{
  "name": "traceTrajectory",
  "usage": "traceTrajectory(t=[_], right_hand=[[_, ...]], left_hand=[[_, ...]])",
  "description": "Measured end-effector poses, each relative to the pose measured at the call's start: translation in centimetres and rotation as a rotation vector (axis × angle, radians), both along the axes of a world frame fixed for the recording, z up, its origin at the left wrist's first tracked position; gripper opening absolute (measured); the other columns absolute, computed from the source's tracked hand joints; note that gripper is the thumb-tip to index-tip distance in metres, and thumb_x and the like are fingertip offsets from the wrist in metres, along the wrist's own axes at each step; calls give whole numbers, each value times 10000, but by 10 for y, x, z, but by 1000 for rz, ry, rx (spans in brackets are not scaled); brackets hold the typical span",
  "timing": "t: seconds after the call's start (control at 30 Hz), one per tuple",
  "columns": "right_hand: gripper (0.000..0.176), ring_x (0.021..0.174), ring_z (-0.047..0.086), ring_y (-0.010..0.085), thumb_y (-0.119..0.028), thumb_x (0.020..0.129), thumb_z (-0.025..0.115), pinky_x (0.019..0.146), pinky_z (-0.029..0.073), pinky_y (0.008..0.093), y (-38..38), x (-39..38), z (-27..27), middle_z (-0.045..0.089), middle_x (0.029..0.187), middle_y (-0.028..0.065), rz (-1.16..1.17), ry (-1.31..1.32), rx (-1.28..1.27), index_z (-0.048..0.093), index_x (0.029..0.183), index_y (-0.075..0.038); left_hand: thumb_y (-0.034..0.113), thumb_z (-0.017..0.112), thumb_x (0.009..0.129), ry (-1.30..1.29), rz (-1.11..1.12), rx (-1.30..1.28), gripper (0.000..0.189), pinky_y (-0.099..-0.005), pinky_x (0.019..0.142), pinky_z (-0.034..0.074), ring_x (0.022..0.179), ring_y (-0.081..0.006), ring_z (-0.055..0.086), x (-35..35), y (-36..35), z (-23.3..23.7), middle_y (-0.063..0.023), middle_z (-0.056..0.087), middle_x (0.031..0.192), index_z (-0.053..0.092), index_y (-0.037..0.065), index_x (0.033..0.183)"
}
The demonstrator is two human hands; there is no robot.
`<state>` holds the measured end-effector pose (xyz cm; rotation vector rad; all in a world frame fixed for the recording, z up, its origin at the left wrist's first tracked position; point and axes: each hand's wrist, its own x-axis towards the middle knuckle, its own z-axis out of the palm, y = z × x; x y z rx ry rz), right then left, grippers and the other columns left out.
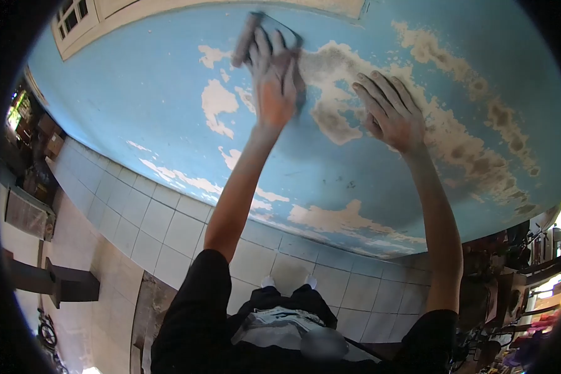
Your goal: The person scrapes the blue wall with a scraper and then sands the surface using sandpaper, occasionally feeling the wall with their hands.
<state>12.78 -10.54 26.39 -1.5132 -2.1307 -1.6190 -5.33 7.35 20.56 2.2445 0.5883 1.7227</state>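
Observation:
My left hand (271, 81) is pressed over a grey-brown sanding block (246, 40) against the upper part of a blue wall (181, 118). Motion blurs the block, and the fingers hide part of it. To the right, my right hand (393, 115) rests on the wall with its fingers stretched out and holds nothing. Between the hands lies a bare, greyish patch (336, 65) where the paint is gone. More pale patches (218, 103) show below and left of my left hand. Dust whitens both hands.
A cream window frame (81, 28) is at the upper left. Light floor tiles (168, 218) run along the wall's foot, with my feet on them. A dark post (68, 280) stands at left; cluttered goods (498, 299) fill the right side.

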Motion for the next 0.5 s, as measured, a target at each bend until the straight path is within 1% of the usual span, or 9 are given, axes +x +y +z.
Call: traceTrajectory(t=[0.07, 0.13, 0.23, 0.27, 0.3, 0.4, 0.43, 0.47, 0.5], right_hand=[[444, 1270, 446, 162, -225, 840, 490, 1108, 339, 362, 0, -2, 0, 494, 1367, -24, 23, 10, 11, 545, 1277, -172], [448, 1267, 449, 166, -219, 833, 492, 1106, 341, 364, 3, 0, 1, 500, 1360, -21, 34, 10, 26, 548, 1273, -161], [458, 1262, 453, 170, -210, 822, 491, 1104, 343, 368, -5, 2, 5, 507, 1351, -16, 37, 12, -6, 548, 1270, -135], [464, 1261, 454, 171, -206, 819, 489, 1104, 343, 370, -6, 2, 5, 508, 1349, -14, 42, 22, -20, 546, 1271, -121], [464, 1261, 454, 171, -206, 819, 489, 1104, 343, 370, -4, 2, 5, 508, 1349, -14, 43, 23, -19, 546, 1271, -121], [464, 1260, 455, 178, -200, 820, 482, 1102, 345, 376, -2, 0, -1, 510, 1348, -2, 59, 48, 6, 543, 1269, -102], [467, 1259, 455, 180, -194, 815, 480, 1101, 347, 378, -1, -1, 2, 513, 1344, 1, 69, 52, 1, 543, 1268, -99], [471, 1259, 456, 182, -187, 811, 477, 1100, 348, 381, -3, -1, 2, 516, 1340, 3, 73, 60, -9, 543, 1268, -95], [471, 1259, 456, 182, -187, 811, 477, 1100, 348, 381, -4, 0, 1, 516, 1340, 3, 72, 63, -11, 543, 1268, -95]], left_hand=[[84, 389, 932, -86, 152, 183, 451, -588, 1110, 122, 1336, -481, 242, 19, -21, -26, -286, 243, 1469, 362, -6, 1374], [56, 384, 919, 163, -41, 66, 433, -567, 1107, 169, 1341, -430, 279, 48, -70, -92, -279, 274, 1456, 389, -37, 1342], [11, 383, 902, 424, -207, -201, 415, -522, 1093, 244, 1325, -389, 333, 21, -56, -90, -263, 332, 1427, 418, -54, 1310], [-8, 389, 905, 209, 173, 362, 389, -477, 1078, 298, 1299, -388, 366, 9, -40, -61, -239, 390, 1390, 449, -38, 1288], [25, 402, 924, -93, 88, 114, 358, -461, 1074, 305, 1311, -372, 357, 7, 3, -80, -246, 396, 1383, 459, -44, 1270], [144, 349, 967, -136, 30, -45, 442, -506, 1117, 196, 1381, -407, 214, 7, 8, -80, -283, 216, 1483, 362, -65, 1356], [152, 321, 974, -94, 64, 148, 455, -542, 1121, 152, 1392, -437, 155, 22, -14, -83, -274, 153, 1506, 338, -49, 1382], [41, 429, 925, 83, 1, 123, 439, -493, 1117, 195, 1373, -397, 261, 9, -59, -69, -297, 296, 1444, 386, -63, 1349], [67, 391, 948, 67, -17, 169, 421, -531, 1103, 193, 1358, -434, 258, 6, -44, -76, -302, 277, 1451, 375, -64, 1347]])
